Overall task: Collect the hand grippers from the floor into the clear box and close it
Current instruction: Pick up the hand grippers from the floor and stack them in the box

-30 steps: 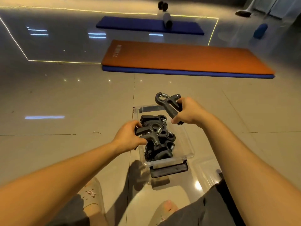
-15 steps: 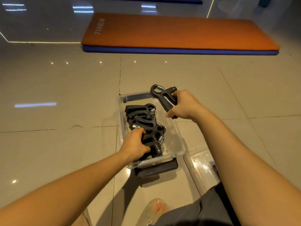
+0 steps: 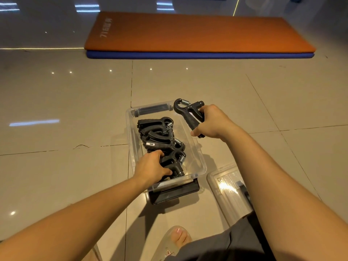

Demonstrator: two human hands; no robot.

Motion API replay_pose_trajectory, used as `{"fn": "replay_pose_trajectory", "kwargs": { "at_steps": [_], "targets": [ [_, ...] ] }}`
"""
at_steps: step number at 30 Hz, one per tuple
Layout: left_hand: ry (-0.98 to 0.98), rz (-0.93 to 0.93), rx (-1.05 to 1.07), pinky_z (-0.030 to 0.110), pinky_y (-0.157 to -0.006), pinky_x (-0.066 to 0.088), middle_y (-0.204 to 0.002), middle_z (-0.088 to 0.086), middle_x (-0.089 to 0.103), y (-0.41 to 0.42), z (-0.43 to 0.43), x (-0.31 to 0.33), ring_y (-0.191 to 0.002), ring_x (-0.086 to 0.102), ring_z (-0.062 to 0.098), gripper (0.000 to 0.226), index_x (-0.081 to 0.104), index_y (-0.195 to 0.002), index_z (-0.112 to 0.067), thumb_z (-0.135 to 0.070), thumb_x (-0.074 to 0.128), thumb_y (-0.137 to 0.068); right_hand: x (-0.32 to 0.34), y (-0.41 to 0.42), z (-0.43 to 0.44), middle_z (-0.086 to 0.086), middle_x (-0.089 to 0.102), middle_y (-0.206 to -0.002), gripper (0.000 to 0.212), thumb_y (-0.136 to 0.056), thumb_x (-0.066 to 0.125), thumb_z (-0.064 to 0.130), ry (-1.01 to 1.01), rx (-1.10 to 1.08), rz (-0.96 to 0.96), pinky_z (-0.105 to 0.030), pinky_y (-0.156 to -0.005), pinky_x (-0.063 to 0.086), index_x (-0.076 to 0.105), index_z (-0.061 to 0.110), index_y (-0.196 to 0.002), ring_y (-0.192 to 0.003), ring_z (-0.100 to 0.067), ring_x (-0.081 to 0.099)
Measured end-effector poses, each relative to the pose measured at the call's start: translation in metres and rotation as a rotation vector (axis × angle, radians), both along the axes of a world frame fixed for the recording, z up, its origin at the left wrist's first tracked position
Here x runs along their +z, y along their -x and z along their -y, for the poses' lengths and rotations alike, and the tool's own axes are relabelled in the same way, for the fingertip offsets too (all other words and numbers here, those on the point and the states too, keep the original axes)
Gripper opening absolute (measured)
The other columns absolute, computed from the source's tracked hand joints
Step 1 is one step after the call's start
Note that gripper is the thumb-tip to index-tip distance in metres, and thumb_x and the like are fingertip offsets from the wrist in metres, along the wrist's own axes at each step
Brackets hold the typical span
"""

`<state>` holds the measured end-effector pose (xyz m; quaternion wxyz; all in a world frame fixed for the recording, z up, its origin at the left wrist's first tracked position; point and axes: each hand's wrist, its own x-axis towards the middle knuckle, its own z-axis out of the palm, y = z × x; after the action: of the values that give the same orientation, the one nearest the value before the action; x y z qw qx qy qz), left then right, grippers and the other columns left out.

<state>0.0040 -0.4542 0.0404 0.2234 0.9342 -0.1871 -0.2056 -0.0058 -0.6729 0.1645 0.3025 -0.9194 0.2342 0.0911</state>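
Glossy beige floor tiles [image 3: 56, 102] fill the scene, with an orange mat [image 3: 197, 32] laid on a blue one at the far side, well apart from the work. On the tiles the clear box [image 3: 203, 167] is set open, its black latch [image 3: 174, 193] folded out at the near end, and its clear lid [image 3: 227, 185] is left just beside it to the right, presumably so it can be reached once the filling is done. A pile of black hand grippers [image 3: 160, 134] is already packed along the box's left side, leaving bare space along the right wall. The left hand [image 3: 152, 166] is pressed down into the near end of the pile, fingers curled around a gripper there, seemingly to settle or hold the stack so room is kept. One more hand gripper [image 3: 190, 114] is held by the right hand [image 3: 212, 122], fingers clenched round both handles, spring end up and tilted away, above the box's far right corner. It is judged that this gripper is about to be lowered into the free space. No other gripper is seen loose on the floor, so closing should follow soon.
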Motion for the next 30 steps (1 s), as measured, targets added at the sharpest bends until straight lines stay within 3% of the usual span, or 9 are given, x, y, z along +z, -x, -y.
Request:
{"fn": "replay_pose_trajectory", "kwargs": {
  "at_steps": [4,9,13,15,18,20,23,26,30],
  "targets": [
    [0.067,-0.140,-0.073,0.032,-0.091,0.055,-0.124,-0.004,0.067,-0.017,-0.001,0.018,-0.111,0.065,0.017,0.076,0.058,-0.136,-0.021,-0.046,0.088,-0.071,0.003,-0.002,-0.005,-0.011,0.059,-0.116,0.062,-0.066,0.091,0.020,0.004,0.014,-0.001,-0.042,-0.083,0.057,0.060,0.010,-0.119,-0.095,-0.031,0.064],
    [0.447,-0.168,0.155,0.026,-0.088,0.052,-0.112,-0.006,0.066,-0.052,-0.002,0.076,-0.104,0.064,0.009,0.052,0.059,-0.132,-0.018,-0.038,0.076,-0.088,0.006,-0.003,-0.018,-0.008,0.059,-0.111,0.059,-0.064,0.091,0.020,0.013,0.053,0.013,-0.039,-0.077,0.056,0.061,0.013,-0.113,-0.090,-0.027,0.064],
    [0.650,-0.220,0.234,0.036,-0.095,0.055,-0.100,-0.003,0.072,-0.055,0.002,0.111,-0.095,0.070,0.010,0.052,0.052,-0.140,-0.019,-0.035,0.070,-0.094,0.010,-0.003,-0.034,-0.009,0.060,-0.108,0.060,-0.060,0.092,0.022,0.004,0.103,0.036,-0.041,-0.080,0.057,0.061,0.013,-0.112,-0.089,-0.028,0.064],
    [0.744,-0.283,0.351,0.039,-0.096,0.057,-0.108,0.001,0.072,-0.059,0.006,0.119,-0.093,0.072,0.013,0.053,0.047,-0.145,-0.017,-0.028,0.067,-0.097,0.014,-0.004,-0.041,-0.005,0.056,-0.108,0.059,-0.061,0.092,0.023,0.007,0.153,0.063,-0.037,-0.077,0.053,0.061,0.017,-0.111,-0.092,-0.026,0.061],
    [0.874,-0.386,0.517,0.044,-0.087,0.062,-0.112,0.012,0.073,-0.064,0.010,0.123,-0.087,0.077,0.023,0.035,0.057,-0.132,-0.011,-0.017,0.065,-0.098,0.019,-0.003,-0.054,0.002,0.046,-0.111,0.066,-0.065,0.092,0.026,0.023,0.224,0.105,-0.032,-0.081,0.046,0.058,0.018,-0.122,-0.098,-0.020,0.054],
    [0.927,-0.398,0.592,0.041,-0.076,0.064,-0.110,0.015,0.073,-0.067,0.009,0.122,-0.080,0.077,0.023,0.025,0.062,-0.120,-0.012,-0.012,0.068,-0.096,0.021,-0.002,-0.062,0.003,0.045,-0.114,0.073,-0.066,0.091,0.031,0.037,0.245,0.118,-0.035,-0.089,0.050,0.057,0.017,-0.129,-0.103,-0.020,0.054],
    [0.996,-0.425,0.661,0.027,-0.054,0.059,-0.110,0.020,0.071,-0.069,0.003,0.126,-0.067,0.075,0.016,0.028,0.064,-0.120,-0.008,-0.003,0.070,-0.093,0.025,0.000,-0.067,0.004,0.047,-0.118,0.077,-0.068,0.090,0.037,0.027,0.281,0.130,-0.037,-0.092,0.051,0.055,0.018,-0.134,-0.108,-0.021,0.056],
    [0.993,-0.429,0.642,0.024,-0.053,0.058,-0.106,0.018,0.072,-0.069,-0.007,0.131,-0.067,0.076,0.017,0.030,0.063,-0.121,-0.009,-0.001,0.069,-0.092,0.034,0.000,-0.059,0.005,0.056,-0.119,0.064,-0.079,0.082,0.038,-0.055,0.238,0.177,-0.034,-0.092,0.051,0.058,0.016,-0.135,-0.109,-0.018,0.060],
    [0.820,-0.429,0.457,0.024,-0.063,0.057,-0.111,0.013,0.073,-0.079,-0.024,0.131,-0.080,0.076,0.020,0.042,0.063,-0.130,-0.016,-0.006,0.072,-0.091,0.035,-0.007,-0.040,0.001,0.069,-0.111,0.043,-0.089,0.074,0.037,-0.055,0.039,0.279,-0.036,-0.092,0.053,0.067,0.014,-0.125,-0.100,-0.016,0.065]
  ]
}}
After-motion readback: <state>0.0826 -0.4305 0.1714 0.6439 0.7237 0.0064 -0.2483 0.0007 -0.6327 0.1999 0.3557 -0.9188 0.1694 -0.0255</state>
